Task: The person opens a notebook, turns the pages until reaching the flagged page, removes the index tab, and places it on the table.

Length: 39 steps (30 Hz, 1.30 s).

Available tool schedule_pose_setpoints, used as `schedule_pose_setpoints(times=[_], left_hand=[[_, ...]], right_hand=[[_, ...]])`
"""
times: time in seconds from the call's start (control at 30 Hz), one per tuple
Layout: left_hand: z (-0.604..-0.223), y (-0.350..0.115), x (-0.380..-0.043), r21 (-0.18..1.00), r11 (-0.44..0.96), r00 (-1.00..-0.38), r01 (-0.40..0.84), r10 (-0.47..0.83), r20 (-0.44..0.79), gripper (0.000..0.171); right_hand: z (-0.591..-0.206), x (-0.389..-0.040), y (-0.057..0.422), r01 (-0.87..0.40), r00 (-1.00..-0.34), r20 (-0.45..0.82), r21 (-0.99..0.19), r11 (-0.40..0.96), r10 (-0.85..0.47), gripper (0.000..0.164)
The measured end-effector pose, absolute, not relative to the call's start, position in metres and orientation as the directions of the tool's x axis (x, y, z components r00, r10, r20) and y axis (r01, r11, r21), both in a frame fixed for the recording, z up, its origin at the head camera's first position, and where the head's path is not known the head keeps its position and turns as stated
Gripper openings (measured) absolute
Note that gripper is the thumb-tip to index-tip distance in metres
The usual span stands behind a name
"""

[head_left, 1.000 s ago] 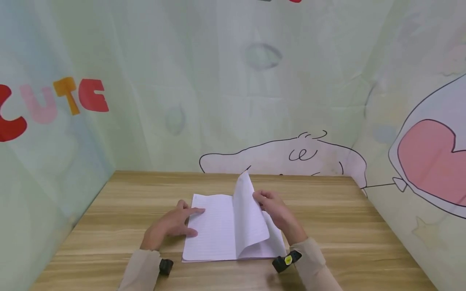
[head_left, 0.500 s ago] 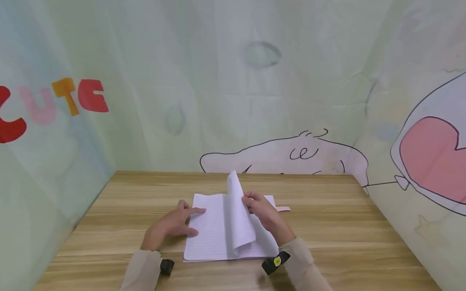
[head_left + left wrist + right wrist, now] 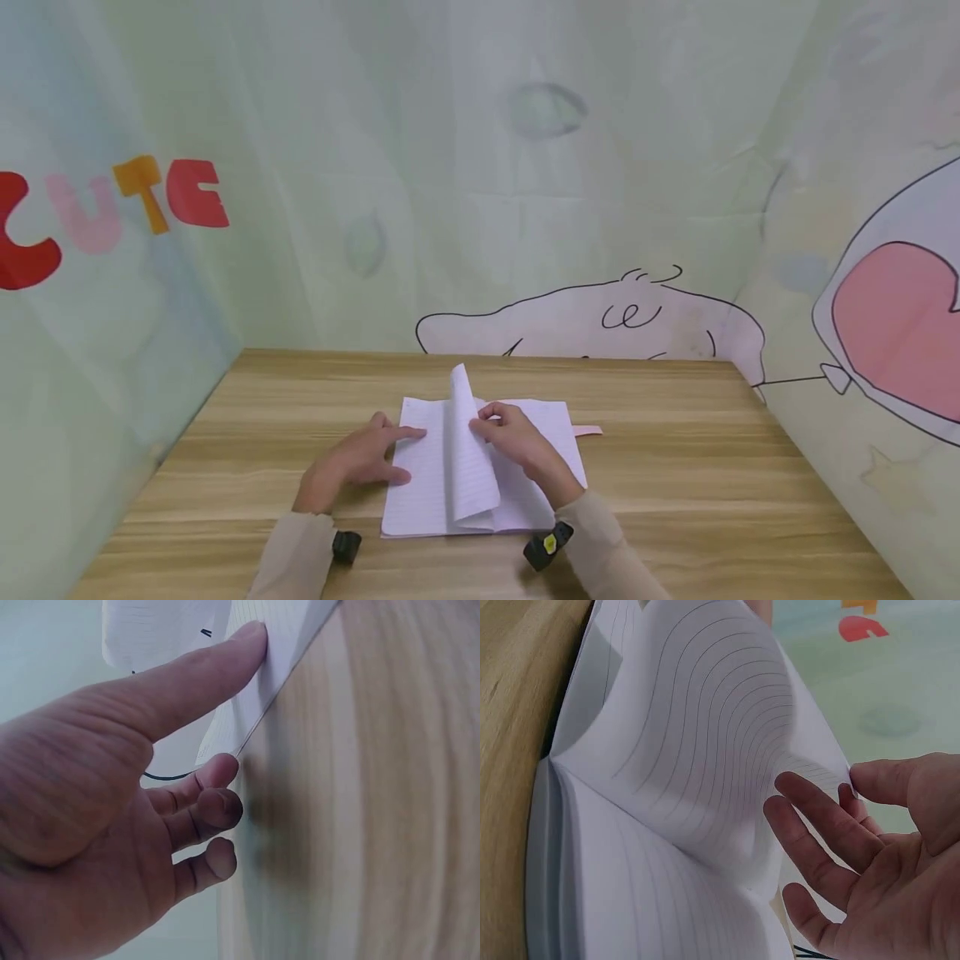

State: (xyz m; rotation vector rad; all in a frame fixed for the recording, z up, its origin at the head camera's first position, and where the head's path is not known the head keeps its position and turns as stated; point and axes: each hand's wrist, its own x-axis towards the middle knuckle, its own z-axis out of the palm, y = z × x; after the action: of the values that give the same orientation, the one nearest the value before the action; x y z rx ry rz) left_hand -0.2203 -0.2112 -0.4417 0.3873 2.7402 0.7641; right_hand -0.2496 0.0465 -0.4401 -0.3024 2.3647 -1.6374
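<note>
An open notebook [image 3: 420, 467] with lined white pages lies on the wooden table. My right hand [image 3: 517, 437] pinches the edge of a raised page [image 3: 471, 475], which stands curled above the notebook's middle. In the right wrist view, the thumb and index finger meet at that page's [image 3: 727, 697] edge, while the other fingers spread beside the paper. My left hand [image 3: 363, 454] rests at the notebook's left edge, thumb and index finger laid on the left page. The left wrist view shows its thumb [image 3: 217, 667] extended over the paper, the other fingers loosely bent off the edge.
A pink strip [image 3: 587, 431] sticks out past the notebook's right edge. Bare wood of the table [image 3: 697, 475] surrounds the notebook. Behind stands a pale printed curtain [image 3: 360, 167] with a cartoon drawing and coloured letters. Each wrist wears a black strapped device [image 3: 548, 546].
My right hand has moved left with the pinched page, bringing it past upright toward the left side. More of the right page and the pink strip now show. The left hand stays put.
</note>
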Motion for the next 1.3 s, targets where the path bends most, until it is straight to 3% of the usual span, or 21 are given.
schedule_pose_setpoints(times=[0.33, 0.63, 1.03, 1.3], left_hand=[[-0.442, -0.213, -0.229, 0.571, 0.759, -0.908, 0.311, 0.416, -0.058, 0.044], [-0.439, -0.205, -0.233, 0.625, 0.656, -0.869, 0.423, 0.488, 0.075, 0.055], [-0.440, -0.204, -0.234, 0.608, 0.685, -0.867, 0.401, 0.498, 0.012, 0.034], [-0.442, -0.207, -0.232, 0.617, 0.686, -0.864, 0.385, 0.503, -0.020, 0.029]], right_hand=[[-0.449, -0.251, 0.025, -0.096, -0.943, -0.041, -0.917, 0.386, -0.329, 0.016], [-0.457, -0.247, 0.008, -0.229, -0.926, 0.023, -0.828, 0.512, -0.377, 0.010], [-0.461, -0.244, 0.003, -0.297, -0.907, 0.042, -0.768, 0.567, -0.418, 0.006], [-0.461, -0.243, 0.022, -0.375, -0.896, 0.129, -0.731, 0.570, -0.424, 0.004]])
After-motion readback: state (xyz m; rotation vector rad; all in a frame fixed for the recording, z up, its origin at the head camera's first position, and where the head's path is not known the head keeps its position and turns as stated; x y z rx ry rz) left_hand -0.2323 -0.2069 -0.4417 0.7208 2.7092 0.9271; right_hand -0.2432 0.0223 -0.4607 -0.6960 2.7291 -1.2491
